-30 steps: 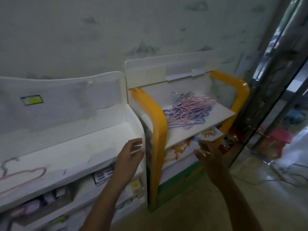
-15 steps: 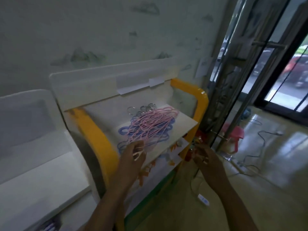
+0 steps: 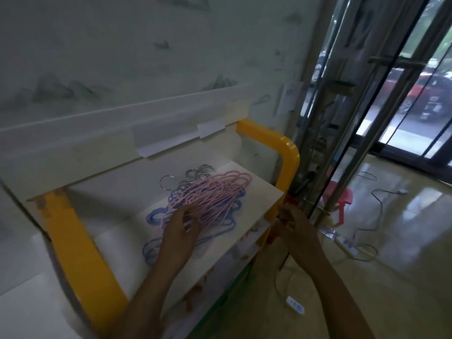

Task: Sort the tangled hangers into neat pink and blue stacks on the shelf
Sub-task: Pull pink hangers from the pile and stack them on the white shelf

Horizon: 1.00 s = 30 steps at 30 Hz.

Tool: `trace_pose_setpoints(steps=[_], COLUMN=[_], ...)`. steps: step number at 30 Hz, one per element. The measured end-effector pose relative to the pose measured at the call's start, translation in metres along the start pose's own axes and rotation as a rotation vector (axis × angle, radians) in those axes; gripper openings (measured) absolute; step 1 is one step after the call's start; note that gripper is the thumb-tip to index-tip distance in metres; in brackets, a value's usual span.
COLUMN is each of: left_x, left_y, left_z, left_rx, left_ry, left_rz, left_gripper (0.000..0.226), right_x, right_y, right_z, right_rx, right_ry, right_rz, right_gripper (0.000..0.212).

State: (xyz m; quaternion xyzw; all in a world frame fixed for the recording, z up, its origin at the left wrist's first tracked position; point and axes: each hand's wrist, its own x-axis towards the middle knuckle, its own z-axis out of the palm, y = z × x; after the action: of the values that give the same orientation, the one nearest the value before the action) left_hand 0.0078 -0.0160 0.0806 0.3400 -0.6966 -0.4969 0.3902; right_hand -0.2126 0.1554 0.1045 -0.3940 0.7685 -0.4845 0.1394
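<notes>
A tangled pile lies on the white shelf (image 3: pixel 259 192) of a yellow-framed rack. Pink hangers (image 3: pixel 220 189) sit on top, and blue hangers (image 3: pixel 154 216) stick out beneath them to the left and front. Their metal hooks (image 3: pixel 193 173) point toward the back panel. My left hand (image 3: pixel 178 233) is over the near side of the pile, its fingertips resting on the pink hangers; no grip shows. My right hand (image 3: pixel 296 228) hovers just off the shelf's right front corner, fingers loosely curled and holding nothing.
The rack's yellow frame (image 3: pixel 288 152) bounds the shelf on the right and a yellow post (image 3: pixel 73 236) on the left. A second white rack (image 3: pixel 29 302) stands to the left. A red stool (image 3: pixel 340 199), metal door poles, floor cables and a power strip (image 3: pixel 296 308) are on the right.
The view has swung right and closer to the yellow rack. My left hand has moved from the shelf's front edge onto the hanger pile. My right hand has risen near the shelf's right corner.
</notes>
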Motion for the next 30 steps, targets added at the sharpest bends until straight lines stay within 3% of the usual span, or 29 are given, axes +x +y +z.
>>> trace_pose_setpoints(steps=[5, 11, 18, 20, 26, 30], left_x=[0.023, 0.034, 0.012, -0.001, -0.028, -0.027], left_y=[-0.004, -0.018, -0.04, -0.046, -0.053, -0.061], left_z=[0.0, -0.007, -0.013, -0.012, 0.005, 0.009], left_rx=[0.002, 0.057, 0.287, 0.328, 0.164, 0.16], left_ry=[0.118, 0.358, 0.586, 0.624, 0.68, 0.683], left_rz=[-0.001, -0.076, -0.286, -0.353, -0.512, -0.615], left_gripper=[0.029, 0.025, 0.03, 0.04, 0.027, 0.035], right_x=[0.055, 0.122, 0.174, 0.179, 0.176, 0.182], right_y=[0.007, 0.002, -0.002, 0.004, 0.018, 0.018], right_z=[0.016, 0.043, 0.075, 0.089, 0.116, 0.122], right_rx=[-0.024, 0.01, 0.099, 0.1, 0.104, 0.129], right_ry=[-0.085, -0.301, -0.514, -0.561, -0.721, -0.754], right_rz=[-0.038, -0.157, -0.236, -0.258, -0.265, -0.27], right_gripper=[0.04, 0.036, 0.035, 0.035, 0.039, 0.041])
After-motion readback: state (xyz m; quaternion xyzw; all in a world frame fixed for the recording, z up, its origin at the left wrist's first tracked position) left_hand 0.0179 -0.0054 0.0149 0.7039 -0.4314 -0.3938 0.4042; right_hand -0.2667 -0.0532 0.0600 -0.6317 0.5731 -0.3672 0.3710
